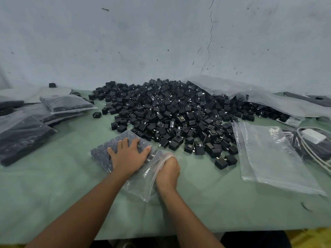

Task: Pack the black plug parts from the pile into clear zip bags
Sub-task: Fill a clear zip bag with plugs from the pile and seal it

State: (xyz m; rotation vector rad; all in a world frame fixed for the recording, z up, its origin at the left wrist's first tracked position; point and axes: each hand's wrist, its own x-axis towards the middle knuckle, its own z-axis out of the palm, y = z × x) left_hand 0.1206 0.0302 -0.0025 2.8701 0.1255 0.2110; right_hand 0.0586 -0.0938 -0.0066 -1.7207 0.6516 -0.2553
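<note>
We start with the desk (53,194), spread with green cloth. Toward the wall sits the pile (170,111) of black plugs. It is large, hundreds of parts by our guess, and it runs from the middle to the right, where its edge lies under a loose plastic sheet (250,93).

At the left lie the filled bags (66,102), several of them, overlapping and dark with plugs. At the right, just beside the pile, lie the empty bags (268,158), flat and clear, and past them a white charger (313,136) with its cable.

In front of us, touching the near edge of the pile, is the bag (102,153) in work. Its far half holds plugs set in flat rows and its near half is slack plastic. Our left hand (129,154) lies flat on the packed half with fingers spread, pressing it down. Our right hand (168,170) is curled tight, gripping bunched plastic near the bag's mouth. We cannot tell whether the zip is closed.

A stray plug (96,114) lies apart, left of the pile.

We judge the task well begun but far from done. This bag is near sealing, and most of the pile remains.
</note>
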